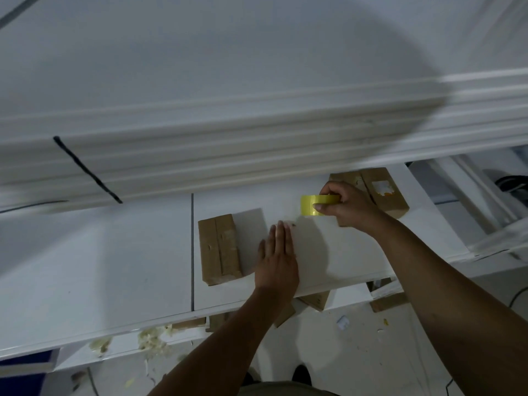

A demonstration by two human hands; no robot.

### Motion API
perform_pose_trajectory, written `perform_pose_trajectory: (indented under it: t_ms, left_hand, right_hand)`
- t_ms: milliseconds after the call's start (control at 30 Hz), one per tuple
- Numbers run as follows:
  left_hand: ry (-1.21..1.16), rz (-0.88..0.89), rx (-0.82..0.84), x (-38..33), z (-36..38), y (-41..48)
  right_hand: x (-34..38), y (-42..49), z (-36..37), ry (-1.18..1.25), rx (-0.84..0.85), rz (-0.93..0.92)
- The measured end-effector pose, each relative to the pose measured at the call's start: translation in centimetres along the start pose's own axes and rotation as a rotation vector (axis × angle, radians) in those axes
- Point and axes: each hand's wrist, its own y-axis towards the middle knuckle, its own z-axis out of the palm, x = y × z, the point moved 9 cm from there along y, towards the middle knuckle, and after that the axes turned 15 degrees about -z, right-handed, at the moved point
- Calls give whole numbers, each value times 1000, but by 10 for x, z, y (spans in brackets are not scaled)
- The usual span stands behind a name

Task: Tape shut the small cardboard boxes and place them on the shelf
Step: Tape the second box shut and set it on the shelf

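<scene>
- small cardboard box [220, 248]: centre of the frame, lying on the white shelf top [114, 267]; tape along its middle seam, no print readable.
- labelled box [395, 205]: right of centre, partly behind the right hand [353, 208]; torn white sticker with an orange trace (no writing legible).
- yellow tape roll [310, 205]: just right of centre, gripped by the right hand, fingers over the top and thumb on the front.
- left hand [278, 252]: flat on the shelf top just beside the small cardboard box, fingers straight and together, holding nothing.
- cardboard pieces [315, 300]: lower right of centre, half hidden under the shelf edge.
- pale scraps [151, 338]: lower left.
- blue panel [25, 370]: bottom left corner.
- black strip [85, 170]: upper left, across a blurred white ledge.
</scene>
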Motion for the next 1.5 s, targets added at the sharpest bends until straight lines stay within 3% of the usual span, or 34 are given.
perform_pose_trajectory:
  t_ms: [300,467,667,767,833,933,1000,1267,1500]
  left_hand:
    - [66,78,40,1,11,15]
    - [21,121,-31,4,11,10]
    - [-498,-117,-136,22,-29,24]
    - [-928,-302,-155,39,-50,15]
    - [-1377,-456,90,38,-46,10]
    - [-1934,-540,784,-2,-46,-6]
    - [-2100,-462,951,-10,-67,-15]
    - [-2266,-502,801,47,-71,-50]
    - [-2163,-614,590,115,-51,-87]
  right_hand:
    - [-8,-2,-8,64,-41,44]
    - [-4,-2,-40,167,-206,145]
    - [35,-12,-55,199,-15,143]
    - [60,-20,-46,233,74,75]
    - [80,-26,-36,279,161,-1]
    - [107,-36,-22,397,254,-105]
    - [118,-41,-15,464,296,-148]
    - [124,-49,8,531,367,-220]
    - [118,-51,52,603,440,-187]
